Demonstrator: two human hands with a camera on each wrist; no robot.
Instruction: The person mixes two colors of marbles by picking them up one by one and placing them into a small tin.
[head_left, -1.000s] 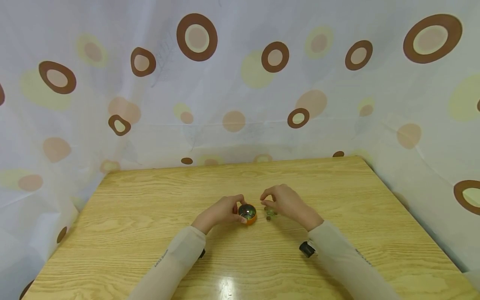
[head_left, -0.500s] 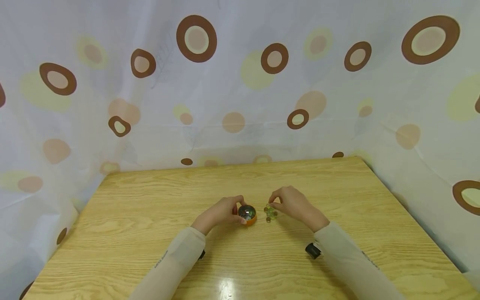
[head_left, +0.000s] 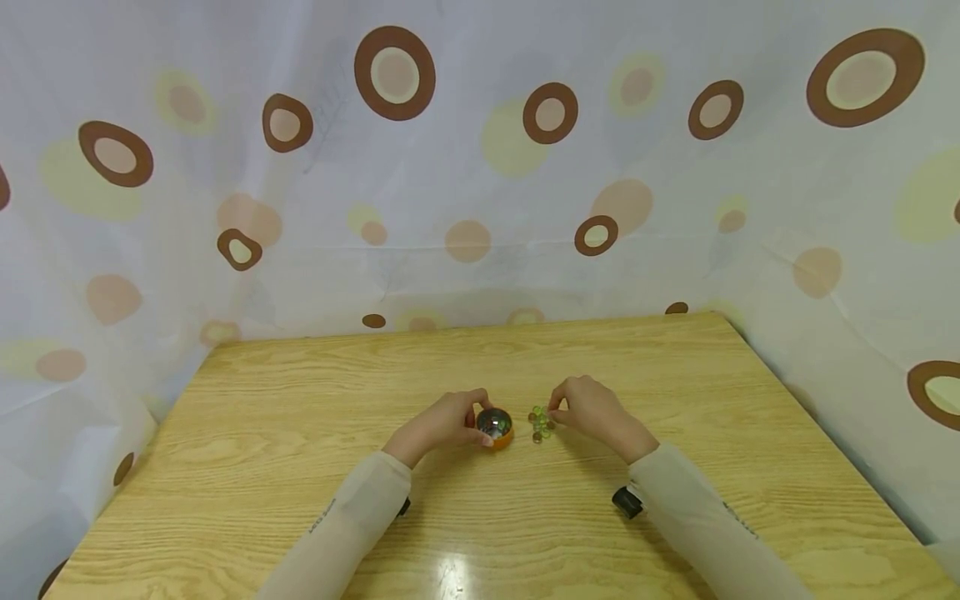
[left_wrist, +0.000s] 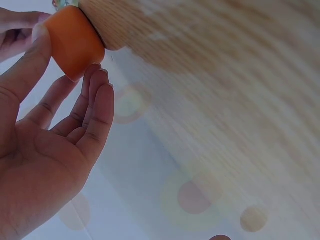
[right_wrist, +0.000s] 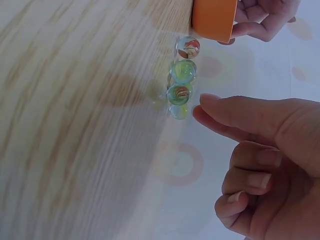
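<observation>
My left hand (head_left: 444, 421) grips a small bowl (head_left: 504, 443), orange outside and shiny metal inside, with thumb and fingers at its rim. The bowl's orange wall (left_wrist: 75, 40) fills the top of the left wrist view; what lies inside it is too small to tell. Just right of it is a cluster of glass marbles (head_left: 537, 437), clear with green, yellow and reddish swirls. My right hand (head_left: 596, 415) is at the cluster's right side. In the right wrist view its thumb and index fingertips are close to the marbles (right_wrist: 183, 71), no marble visible between them; the other fingers curl loosely.
Everything stands on a light wood-grain table (head_left: 315, 375). A white curtain (head_left: 465, 167) with brown and pastel circles hangs behind the table and along its sides. A black device (head_left: 627, 502) is strapped at the right wrist.
My right hand has moved right, away from beside the bowl and over to the marbles' right side, leaving more of the cluster in sight. My left hand keeps the bowl in place.
</observation>
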